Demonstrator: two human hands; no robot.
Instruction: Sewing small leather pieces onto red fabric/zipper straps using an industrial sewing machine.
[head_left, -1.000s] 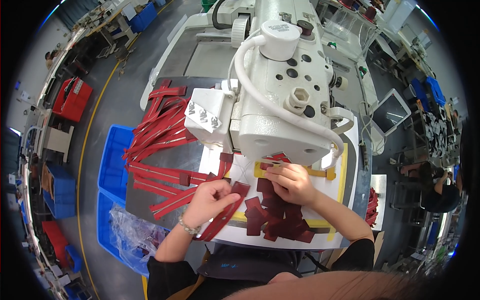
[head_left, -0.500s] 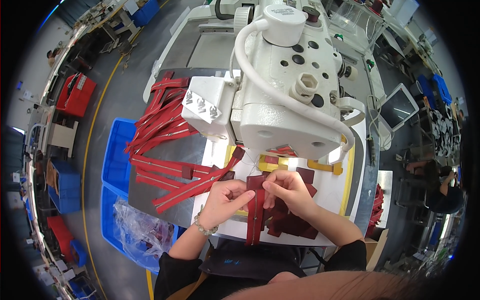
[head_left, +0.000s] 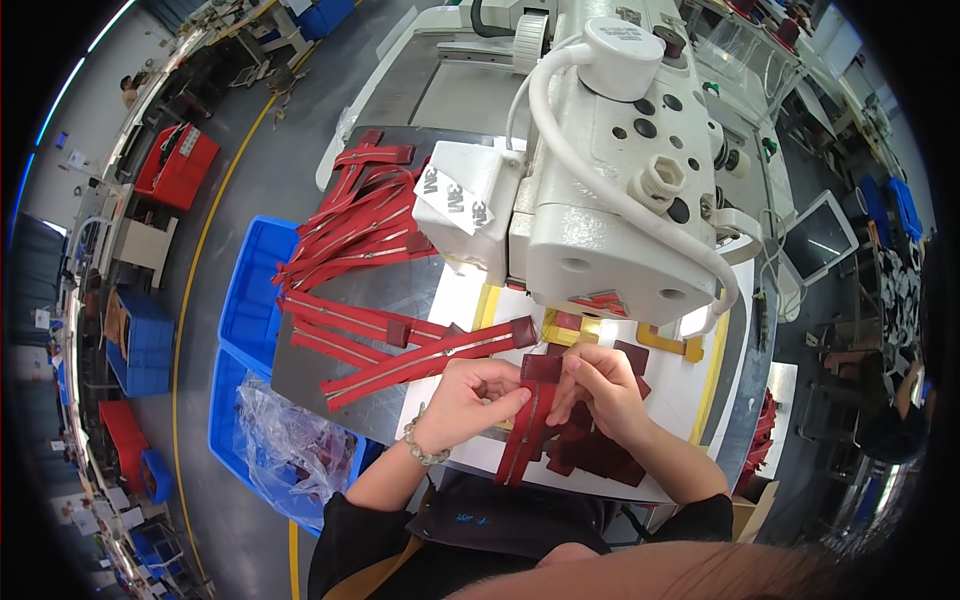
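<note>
My left hand [head_left: 472, 403] pinches a red zipper strip [head_left: 523, 435] that hangs toward the table's front edge. My right hand [head_left: 597, 395] pinches the dark red patch [head_left: 541, 366] at that strip's top end, beside my left fingers. Several loose dark red patches [head_left: 602, 462] lie beneath and right of my right hand. More red zipper strips [head_left: 350, 330] spread over the grey plate at the left. Just above my hands, a yellow fixture [head_left: 567, 330] sits under the white sewing machine head [head_left: 610, 250].
Blue bins [head_left: 247, 300], one holding plastic bags [head_left: 280, 450], stand left of the table. Further left are a red crate [head_left: 178, 170] and a blue crate [head_left: 141, 350] beyond an aisle line. A screen [head_left: 815, 240] is at right, and a person [head_left: 890, 415] sits beyond.
Since a second ago, my right hand has left the yellow fixture and joined my left on the strip, whose patched end moved right and upright. The view has also shifted.
</note>
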